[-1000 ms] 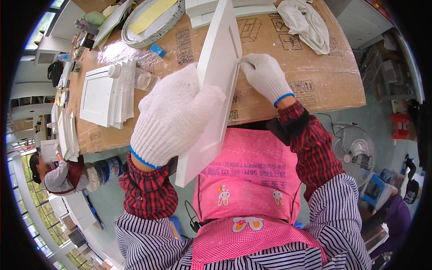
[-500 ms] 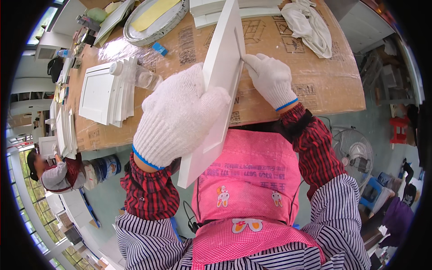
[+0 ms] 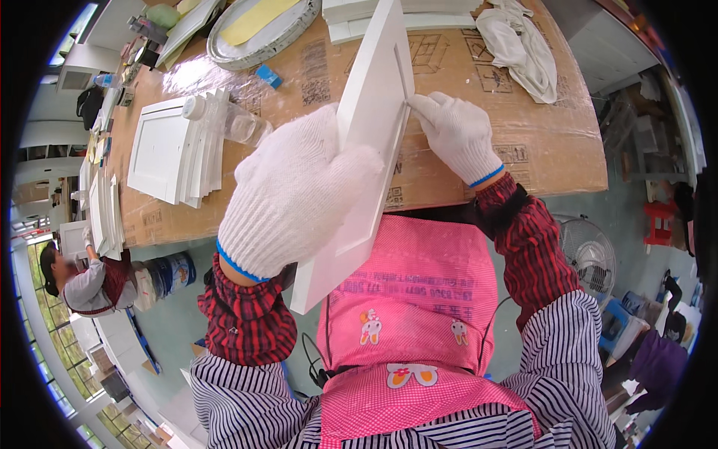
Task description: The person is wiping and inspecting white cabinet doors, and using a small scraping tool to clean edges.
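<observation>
A white framed panel (image 3: 372, 90) with a recessed face stands on edge, tilted, in front of me. In a white knitted glove, my left hand (image 3: 288, 191) is closed around its left side, with the thumb across the face. My right hand (image 3: 462, 136), gloved the same way, is pinched, its fingertips at the inner edge of the recess. Whatever those fingertips hold, if anything, is too small to see. The panel's lower end reaches down beside my pink apron (image 3: 419, 262).
The cardboard-covered table (image 3: 538, 157) bears stacked white panels (image 3: 161, 150), a clear plastic bottle (image 3: 243, 126), a blue block (image 3: 268, 76), a round lid (image 3: 262, 34) and a white cloth (image 3: 516, 49). Another person (image 3: 86, 280) works at far left. A fan (image 3: 587, 254) stands at right.
My right hand has moved slightly down and to the right along the recess edge, still pinched. The left hand keeps its hold, and the panel has barely shifted.
</observation>
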A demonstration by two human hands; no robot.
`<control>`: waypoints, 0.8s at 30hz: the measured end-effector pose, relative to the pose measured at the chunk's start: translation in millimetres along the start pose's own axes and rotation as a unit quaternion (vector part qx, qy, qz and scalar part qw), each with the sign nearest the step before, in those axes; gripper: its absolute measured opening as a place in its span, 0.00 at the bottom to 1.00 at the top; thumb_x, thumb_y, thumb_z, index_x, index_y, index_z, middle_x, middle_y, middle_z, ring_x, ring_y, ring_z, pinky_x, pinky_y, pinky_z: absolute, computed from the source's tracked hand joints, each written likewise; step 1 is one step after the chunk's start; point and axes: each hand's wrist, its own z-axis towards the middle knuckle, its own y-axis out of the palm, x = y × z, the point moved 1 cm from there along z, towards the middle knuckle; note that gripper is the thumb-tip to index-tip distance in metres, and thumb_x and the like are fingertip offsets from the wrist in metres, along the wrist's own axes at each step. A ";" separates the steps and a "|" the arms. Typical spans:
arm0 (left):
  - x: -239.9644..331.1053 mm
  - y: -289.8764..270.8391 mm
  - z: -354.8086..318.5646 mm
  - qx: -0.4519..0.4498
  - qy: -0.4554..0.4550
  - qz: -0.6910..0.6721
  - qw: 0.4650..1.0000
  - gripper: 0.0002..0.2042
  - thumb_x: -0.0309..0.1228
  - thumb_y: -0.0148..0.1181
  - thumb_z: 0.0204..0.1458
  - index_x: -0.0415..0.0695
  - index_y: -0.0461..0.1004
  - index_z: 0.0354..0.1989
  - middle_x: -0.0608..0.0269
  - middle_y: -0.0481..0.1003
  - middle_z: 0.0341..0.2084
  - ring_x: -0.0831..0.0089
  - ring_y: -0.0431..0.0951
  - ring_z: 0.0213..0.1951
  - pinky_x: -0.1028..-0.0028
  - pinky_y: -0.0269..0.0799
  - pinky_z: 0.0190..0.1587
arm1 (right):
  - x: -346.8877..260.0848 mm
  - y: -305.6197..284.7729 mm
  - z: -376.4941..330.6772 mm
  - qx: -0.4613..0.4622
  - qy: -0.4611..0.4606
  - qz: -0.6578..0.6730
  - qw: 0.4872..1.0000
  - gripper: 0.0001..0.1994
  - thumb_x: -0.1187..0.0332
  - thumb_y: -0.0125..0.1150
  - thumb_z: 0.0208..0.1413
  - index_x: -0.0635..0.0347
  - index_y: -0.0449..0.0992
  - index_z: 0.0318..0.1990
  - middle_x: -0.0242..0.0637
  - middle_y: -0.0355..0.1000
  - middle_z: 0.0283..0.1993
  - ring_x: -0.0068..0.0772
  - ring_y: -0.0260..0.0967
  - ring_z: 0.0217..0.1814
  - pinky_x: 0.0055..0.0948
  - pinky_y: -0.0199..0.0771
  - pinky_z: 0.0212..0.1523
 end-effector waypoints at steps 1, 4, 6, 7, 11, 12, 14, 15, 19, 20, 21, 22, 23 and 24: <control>-2.9 -0.4 -2.2 0.021 0.066 0.081 0.994 0.18 0.37 0.62 0.57 0.41 0.80 0.53 0.51 0.80 0.47 0.61 0.80 0.47 0.65 0.76 0.50 | -1.3 -0.6 1.1 -0.001 -0.002 0.002 1.000 0.12 0.68 0.57 0.62 0.47 0.77 0.52 0.34 0.76 0.35 0.43 0.80 0.36 0.44 0.80 0.32; -15.5 1.4 2.5 0.022 0.086 0.057 0.994 0.20 0.39 0.62 0.55 0.38 0.80 0.51 0.55 0.81 0.42 0.68 0.80 0.44 0.66 0.76 0.48 | -3.1 -0.9 3.8 -0.042 -0.004 -0.032 0.999 0.12 0.69 0.56 0.62 0.47 0.78 0.52 0.35 0.77 0.35 0.44 0.80 0.37 0.46 0.79 0.33; -15.1 1.1 8.1 -0.001 0.009 -0.028 1.000 0.20 0.39 0.62 0.55 0.38 0.80 0.51 0.55 0.82 0.41 0.68 0.81 0.43 0.67 0.76 0.48 | -0.6 0.9 3.8 -0.028 -0.008 -0.006 1.000 0.12 0.68 0.56 0.62 0.46 0.78 0.52 0.36 0.76 0.35 0.45 0.80 0.37 0.47 0.79 0.32; -13.3 1.8 10.1 -0.026 -0.066 -0.111 0.991 0.20 0.39 0.62 0.55 0.39 0.80 0.51 0.55 0.82 0.39 0.68 0.81 0.42 0.68 0.76 0.48 | 1.1 1.3 2.4 -0.031 -0.009 -0.007 0.999 0.12 0.68 0.56 0.62 0.46 0.78 0.52 0.36 0.76 0.35 0.45 0.80 0.37 0.47 0.79 0.32; -5.4 -3.2 6.5 -0.006 -0.055 -0.077 0.996 0.22 0.42 0.62 0.55 0.38 0.80 0.52 0.55 0.82 0.38 0.68 0.81 0.41 0.70 0.75 0.48 | 5.2 1.1 4.1 -0.004 0.003 -0.006 1.000 0.13 0.67 0.57 0.61 0.45 0.77 0.53 0.36 0.76 0.35 0.45 0.80 0.35 0.47 0.79 0.30; -5.1 -3.6 8.0 -0.019 -0.062 -0.066 0.996 0.23 0.43 0.61 0.55 0.37 0.79 0.52 0.55 0.82 0.38 0.68 0.81 0.41 0.70 0.75 0.48 | 6.4 -0.3 5.9 0.005 0.006 -0.010 1.000 0.13 0.67 0.57 0.61 0.44 0.77 0.53 0.36 0.75 0.34 0.45 0.80 0.35 0.47 0.78 0.30; -3.7 -4.3 9.1 -0.030 -0.069 -0.059 0.995 0.25 0.45 0.61 0.54 0.37 0.79 0.53 0.54 0.83 0.38 0.68 0.81 0.41 0.70 0.75 0.49 | 4.8 -4.1 5.9 -0.019 0.001 -0.032 0.999 0.13 0.68 0.57 0.61 0.45 0.76 0.53 0.36 0.75 0.34 0.45 0.80 0.34 0.47 0.79 0.29; -2.2 -5.4 8.1 -0.029 -0.074 -0.050 0.996 0.25 0.45 0.61 0.54 0.37 0.79 0.53 0.53 0.83 0.38 0.66 0.81 0.41 0.69 0.75 0.49 | 2.9 -6.8 6.7 -0.040 -0.002 -0.051 0.998 0.13 0.68 0.57 0.61 0.45 0.76 0.53 0.35 0.75 0.34 0.44 0.80 0.34 0.46 0.79 0.29; -2.1 -6.6 4.1 -0.020 -0.055 -0.059 0.997 0.26 0.46 0.60 0.54 0.37 0.79 0.53 0.52 0.83 0.38 0.63 0.82 0.41 0.67 0.75 0.50 | -0.6 -13.8 11.7 -0.071 -0.025 -0.092 0.993 0.14 0.69 0.57 0.60 0.47 0.76 0.53 0.34 0.75 0.34 0.42 0.80 0.34 0.43 0.79 0.29; 0.1 -6.0 3.5 -0.019 -0.056 -0.061 0.996 0.26 0.46 0.60 0.54 0.37 0.79 0.53 0.52 0.83 0.38 0.63 0.82 0.41 0.67 0.75 0.50 | -1.8 -15.9 12.8 -0.081 -0.033 -0.099 0.991 0.14 0.69 0.57 0.60 0.47 0.76 0.53 0.34 0.75 0.34 0.42 0.80 0.34 0.42 0.80 0.30; 3.4 -4.2 5.7 -0.030 -0.067 -0.051 0.996 0.26 0.46 0.59 0.55 0.37 0.79 0.54 0.52 0.83 0.37 0.63 0.82 0.40 0.67 0.76 0.50 | -1.1 -17.3 12.7 -0.091 -0.039 -0.108 0.989 0.14 0.70 0.57 0.60 0.48 0.76 0.53 0.34 0.75 0.34 0.41 0.80 0.34 0.42 0.80 0.30; 5.0 -2.8 7.5 -0.040 -0.077 -0.042 0.995 0.26 0.46 0.59 0.55 0.37 0.79 0.54 0.52 0.83 0.37 0.63 0.83 0.40 0.67 0.76 0.50 | -1.0 -17.4 9.9 -0.092 -0.038 -0.112 0.989 0.14 0.70 0.57 0.60 0.48 0.76 0.53 0.34 0.75 0.34 0.41 0.80 0.34 0.42 0.80 0.30; 3.4 -0.2 8.9 -0.041 -0.073 -0.044 0.995 0.26 0.46 0.59 0.55 0.37 0.79 0.54 0.52 0.83 0.37 0.63 0.83 0.40 0.67 0.76 0.50 | -1.8 -17.0 5.0 -0.086 -0.048 -0.108 0.989 0.15 0.70 0.57 0.60 0.48 0.75 0.54 0.34 0.75 0.35 0.41 0.80 0.35 0.42 0.81 0.31; 0.5 1.6 6.5 -0.033 -0.057 -0.060 0.996 0.26 0.46 0.58 0.55 0.37 0.79 0.54 0.51 0.83 0.37 0.62 0.83 0.40 0.66 0.76 0.50 | -6.6 -17.5 2.9 -0.078 -0.063 -0.100 0.990 0.15 0.70 0.57 0.60 0.48 0.75 0.54 0.34 0.76 0.35 0.41 0.81 0.35 0.42 0.81 0.32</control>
